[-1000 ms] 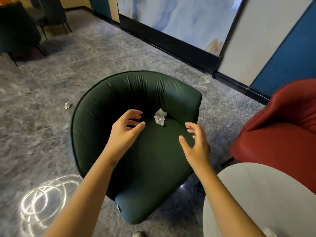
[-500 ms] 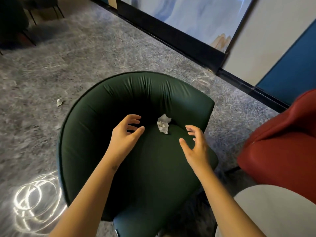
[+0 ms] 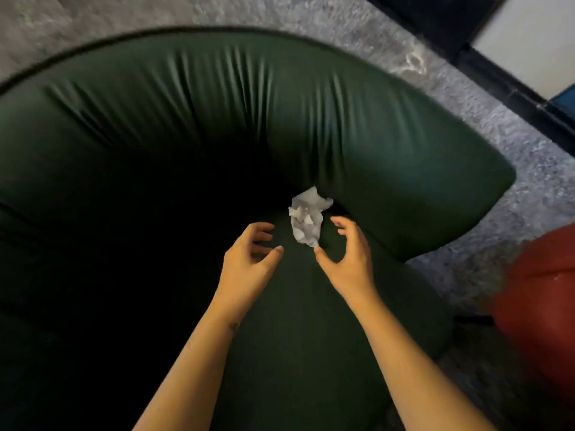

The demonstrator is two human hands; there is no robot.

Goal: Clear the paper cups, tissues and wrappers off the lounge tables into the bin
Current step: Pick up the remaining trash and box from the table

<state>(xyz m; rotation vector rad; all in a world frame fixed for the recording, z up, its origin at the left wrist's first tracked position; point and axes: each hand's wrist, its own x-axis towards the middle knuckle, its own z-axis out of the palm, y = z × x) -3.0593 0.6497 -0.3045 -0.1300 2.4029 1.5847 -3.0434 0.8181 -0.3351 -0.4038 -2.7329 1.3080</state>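
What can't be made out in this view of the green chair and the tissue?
Head view only:
- The green armchair: its left inside is lost in deep shadow.
- The red chair: cut off by the right edge and blurred.
- The right hand and the tissue: thumb touching or apart, cannot tell.

Left hand, right hand: moved forward from short of the tissue; now flank it, right thumb just beside its lower tip.
Green chair: nearer, fills view.
Red chair: reduced to edge.
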